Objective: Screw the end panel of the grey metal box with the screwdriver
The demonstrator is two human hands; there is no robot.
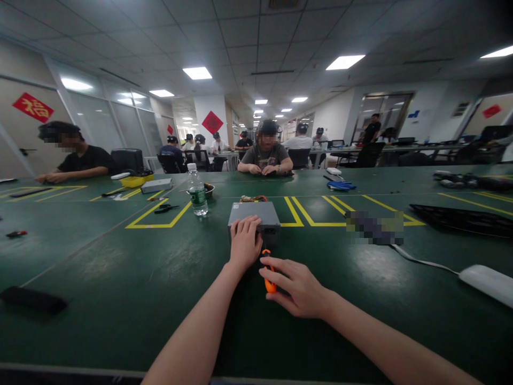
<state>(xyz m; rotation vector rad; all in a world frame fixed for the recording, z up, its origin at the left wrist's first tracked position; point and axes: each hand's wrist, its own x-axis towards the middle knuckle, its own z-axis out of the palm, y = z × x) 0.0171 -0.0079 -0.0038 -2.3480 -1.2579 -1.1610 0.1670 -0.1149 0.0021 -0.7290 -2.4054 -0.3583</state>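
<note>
A grey metal box, a computer power supply (256,209), sits on the green table in front of me, its socket side toward me. Coloured cables (253,198) show behind it. My left hand (247,238) grips its near left part, fingers over the top and the thumb at the front face. With the fingertips and thumb of my right hand (294,286) I hold a screwdriver (270,278) by its orange and black handle. Its shaft points at the front face of the power supply; whether the tip touches a screw is too small to tell.
Left of the box stands a water bottle (197,192) before a dark bowl (209,190). To the right are a blurred-out object (374,227) and a white cabled device (487,283). A black object (32,299) lies at left. A person (266,152) sits opposite.
</note>
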